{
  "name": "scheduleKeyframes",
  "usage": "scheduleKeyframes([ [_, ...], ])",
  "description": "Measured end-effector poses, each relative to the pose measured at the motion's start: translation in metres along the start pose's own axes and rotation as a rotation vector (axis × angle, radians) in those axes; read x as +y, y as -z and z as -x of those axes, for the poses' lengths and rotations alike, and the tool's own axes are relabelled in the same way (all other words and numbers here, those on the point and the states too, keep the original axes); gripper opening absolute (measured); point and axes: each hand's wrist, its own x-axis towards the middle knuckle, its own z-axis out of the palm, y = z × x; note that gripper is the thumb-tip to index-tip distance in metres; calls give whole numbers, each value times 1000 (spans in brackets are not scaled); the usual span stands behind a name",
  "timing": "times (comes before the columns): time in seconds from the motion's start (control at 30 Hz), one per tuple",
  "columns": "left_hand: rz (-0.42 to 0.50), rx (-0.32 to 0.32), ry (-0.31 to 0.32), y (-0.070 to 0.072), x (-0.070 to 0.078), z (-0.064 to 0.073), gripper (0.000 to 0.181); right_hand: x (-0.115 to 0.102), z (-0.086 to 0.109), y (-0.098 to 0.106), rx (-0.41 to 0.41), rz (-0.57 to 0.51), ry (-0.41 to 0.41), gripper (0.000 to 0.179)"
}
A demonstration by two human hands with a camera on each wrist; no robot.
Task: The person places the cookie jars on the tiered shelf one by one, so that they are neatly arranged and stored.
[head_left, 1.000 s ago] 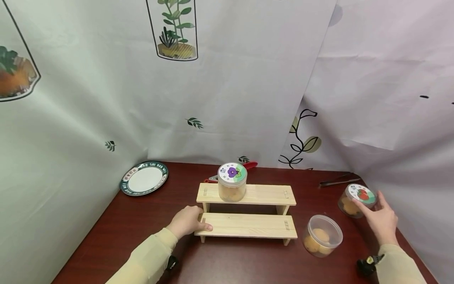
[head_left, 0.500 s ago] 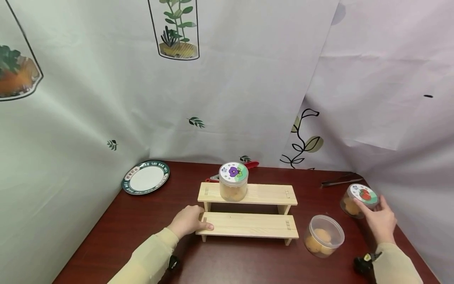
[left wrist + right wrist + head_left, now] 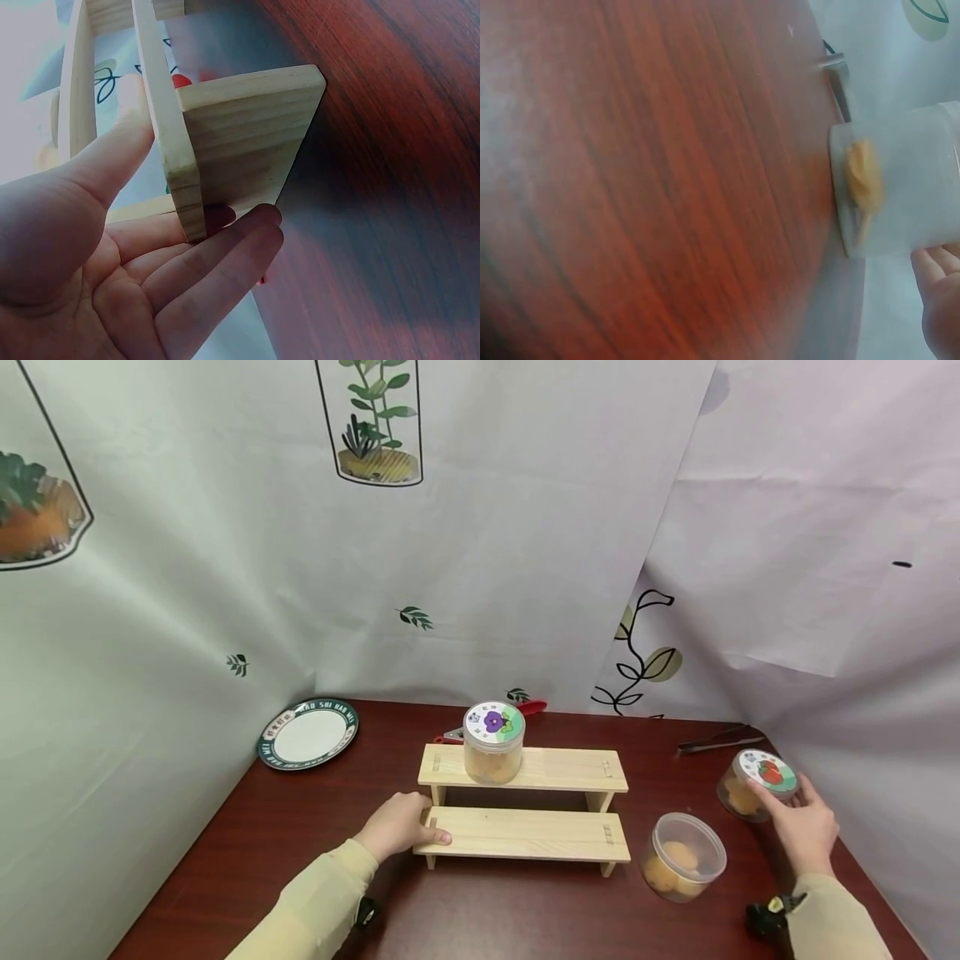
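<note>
A two-step wooden stand [image 3: 525, 833] stands mid-table in the head view. My left hand [image 3: 401, 828] grips the left end of its lower step, thumb on top. The left wrist view shows the fingers [image 3: 217, 281] at the underside, by the leg [image 3: 247, 135]. On the upper step sits a lidded plastic jar [image 3: 492, 760] with a purple flower label. At the far right, my right hand [image 3: 806, 827] holds a second lidded jar [image 3: 742, 793] with a red fruit label, thumb and fingers on its sides. Yellowish round pieces [image 3: 864, 176] show inside it in the right wrist view.
An unlidded jar [image 3: 682, 860] with several yellowish round pieces stands right of the wooden stand. Tongs [image 3: 720, 743] lie at the back right. A green-rimmed plate [image 3: 309, 735] is at the back left. A red-handled tool [image 3: 531, 707] lies partly hidden behind the flower-label jar.
</note>
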Motion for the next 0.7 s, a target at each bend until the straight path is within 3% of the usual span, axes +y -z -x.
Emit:
scheduleKeyframes([
  [0.27,-3,-4,3,1,1,0,41,-2,4,2,4,-48,-53,87],
  [0.7,3,-2,8,1,0,1,41,-23,16,1,-32,-89,28,83],
])
